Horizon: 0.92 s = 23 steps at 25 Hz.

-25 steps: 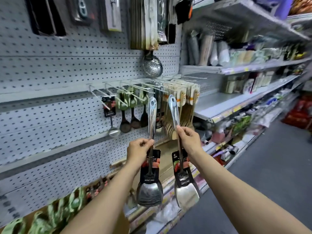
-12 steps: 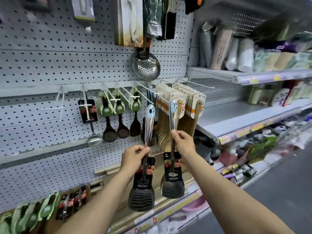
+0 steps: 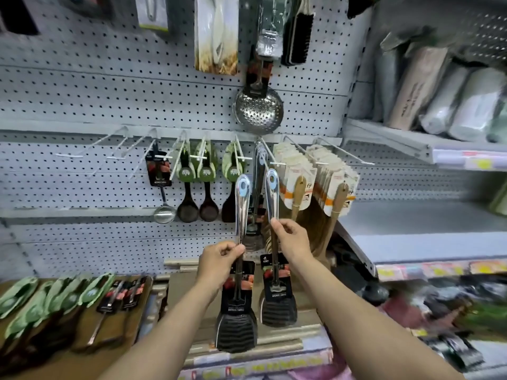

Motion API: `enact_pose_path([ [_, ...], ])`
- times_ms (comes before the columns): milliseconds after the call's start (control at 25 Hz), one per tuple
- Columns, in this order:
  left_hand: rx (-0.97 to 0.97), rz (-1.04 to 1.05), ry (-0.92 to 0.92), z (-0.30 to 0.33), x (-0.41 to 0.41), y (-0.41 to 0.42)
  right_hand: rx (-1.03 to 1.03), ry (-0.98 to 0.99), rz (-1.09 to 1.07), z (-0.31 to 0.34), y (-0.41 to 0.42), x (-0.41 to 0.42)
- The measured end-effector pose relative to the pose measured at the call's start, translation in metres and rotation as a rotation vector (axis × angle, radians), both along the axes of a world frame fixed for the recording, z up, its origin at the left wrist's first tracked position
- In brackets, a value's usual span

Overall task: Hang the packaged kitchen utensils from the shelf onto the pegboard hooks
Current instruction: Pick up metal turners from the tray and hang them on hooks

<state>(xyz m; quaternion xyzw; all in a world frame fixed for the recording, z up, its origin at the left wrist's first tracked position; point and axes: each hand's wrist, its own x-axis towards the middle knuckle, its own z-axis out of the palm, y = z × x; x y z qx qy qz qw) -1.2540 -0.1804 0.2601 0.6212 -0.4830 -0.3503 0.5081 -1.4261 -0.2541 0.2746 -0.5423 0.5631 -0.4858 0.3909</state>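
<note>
Two packaged spatulas are held upright, side by side, in front of the pegboard (image 3: 82, 105), below its row of hooks (image 3: 277, 152). The left spatula (image 3: 238, 297) is pinched at mid-handle by the left hand (image 3: 219, 261); the right spatula (image 3: 275, 283) is pinched likewise by the right hand (image 3: 292, 239). A perforated skimmer (image 3: 258, 111) hangs above the hooks; carded wooden utensils (image 3: 315, 182) hang right of the spatulas.

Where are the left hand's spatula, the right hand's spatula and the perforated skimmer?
left spatula (image 3: 243, 204): head view, on its shiny handle.
right spatula (image 3: 272, 197): head view, on its shiny handle.
perforated skimmer (image 3: 258, 110): head view, middle of its bowl.
</note>
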Motion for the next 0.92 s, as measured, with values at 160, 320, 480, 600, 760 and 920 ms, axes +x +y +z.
enact_pose_path([
  [160,0.024,0.031,-0.021,-0.003,-0.002,-0.013,0.007,-0.061,0.024,0.002,-0.024,0.005],
  [320,0.028,0.042,-0.022,-0.01,0.002,-0.031,0.039,-0.069,0.045,0.006,-0.06,0.018],
  [480,0.048,0.035,0.002,-0.017,0.008,-0.048,0.051,-0.013,0.088,0.006,-0.098,0.028],
  [600,0.047,0.044,0.01,-0.022,0.016,-0.059,0.064,-0.024,0.06,0.007,-0.113,0.032],
  [760,0.042,0.028,-0.002,-0.025,0.018,-0.062,0.061,-0.022,0.05,0.006,-0.121,0.033],
  [920,0.041,0.022,0.007,-0.023,0.008,-0.056,0.106,-0.036,0.058,0.012,-0.111,0.03],
])
